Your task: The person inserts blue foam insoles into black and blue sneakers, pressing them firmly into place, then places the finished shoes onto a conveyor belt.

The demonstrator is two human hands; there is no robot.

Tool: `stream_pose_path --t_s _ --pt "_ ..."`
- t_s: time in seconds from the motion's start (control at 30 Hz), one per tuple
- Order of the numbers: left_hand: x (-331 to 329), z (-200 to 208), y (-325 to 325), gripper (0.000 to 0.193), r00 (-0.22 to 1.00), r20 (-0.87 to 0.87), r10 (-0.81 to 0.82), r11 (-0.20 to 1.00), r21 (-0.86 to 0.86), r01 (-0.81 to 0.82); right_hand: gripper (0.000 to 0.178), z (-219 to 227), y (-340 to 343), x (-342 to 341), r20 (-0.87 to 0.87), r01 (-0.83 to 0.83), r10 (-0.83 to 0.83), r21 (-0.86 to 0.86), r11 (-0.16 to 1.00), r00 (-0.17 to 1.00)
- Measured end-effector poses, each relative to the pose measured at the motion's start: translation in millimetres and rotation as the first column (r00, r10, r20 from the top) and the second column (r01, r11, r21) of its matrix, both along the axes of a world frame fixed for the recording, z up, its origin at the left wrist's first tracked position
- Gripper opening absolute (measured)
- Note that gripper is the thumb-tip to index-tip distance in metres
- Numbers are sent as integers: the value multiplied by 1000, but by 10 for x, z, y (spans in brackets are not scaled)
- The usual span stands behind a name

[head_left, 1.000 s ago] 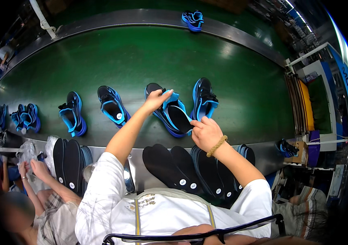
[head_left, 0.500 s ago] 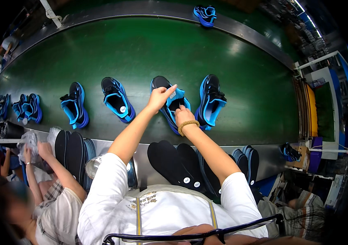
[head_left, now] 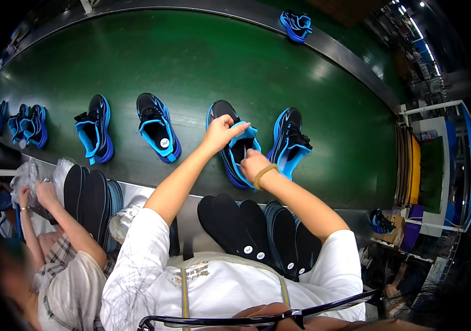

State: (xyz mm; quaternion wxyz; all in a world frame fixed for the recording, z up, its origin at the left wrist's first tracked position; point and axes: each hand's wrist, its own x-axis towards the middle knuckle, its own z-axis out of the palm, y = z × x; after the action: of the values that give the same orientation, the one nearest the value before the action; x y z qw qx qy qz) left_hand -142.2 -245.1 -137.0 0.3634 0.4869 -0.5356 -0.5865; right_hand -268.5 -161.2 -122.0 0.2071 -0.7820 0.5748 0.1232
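A black and blue sneaker [head_left: 224,109] lies toe away from me on the green belt, between my arms. My left hand [head_left: 221,135] is closed on its light blue tongue, pulling it up and holding the opening wide. Inside the opening, at the heel side, is my right hand [head_left: 255,165], with its fingers pinched together. A thin pale sliver shows by those fingertips; what it belongs to is too small to tell. Just to the right lies another sneaker [head_left: 288,129], close to my right hand. Part of the held shoe's heel is hidden behind my right hand and wrist.
More sneakers, including one with a white round sticker [head_left: 157,124] and another [head_left: 100,127], lie leftward along the green belt [head_left: 191,60]. Stacks of black insoles [head_left: 221,223] rest on the metal ledge before me. At left, a co-worker's hands [head_left: 46,193] handle clear plastic.
The view has shifted slightly, and the belt shoes sit a little differently in it. My left hand still grips the tongue; my right hand stays at the shoe's opening.
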Motion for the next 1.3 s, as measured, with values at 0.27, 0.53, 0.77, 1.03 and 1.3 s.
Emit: stream_pose_path --t_s 0.27,0.53,0.77,1.03,1.3 --pt "18 -69 -79 39 992 86 -93 995 39 89 18 -363 -73 58 35 20 -14 -182 983 999" --pt "-24 -69 -37 48 947 287 146 902 -432 -8 23 -425 -172 116 -358 21 26 125 992 933" --pt "1 68 -35 51 945 313 -91 995 -2 97 34 -270 -431 231 -453 -236 467 476 847 760" --pt "-133 -18 393 32 930 291 223 878 -475 -62 48 -477 -551 188 -232 -174 223 212 962 947" --pt "-128 -161 400 28 932 282 228 696 -716 46 40 -930 -733 329 -286 10 64 250 968 956"
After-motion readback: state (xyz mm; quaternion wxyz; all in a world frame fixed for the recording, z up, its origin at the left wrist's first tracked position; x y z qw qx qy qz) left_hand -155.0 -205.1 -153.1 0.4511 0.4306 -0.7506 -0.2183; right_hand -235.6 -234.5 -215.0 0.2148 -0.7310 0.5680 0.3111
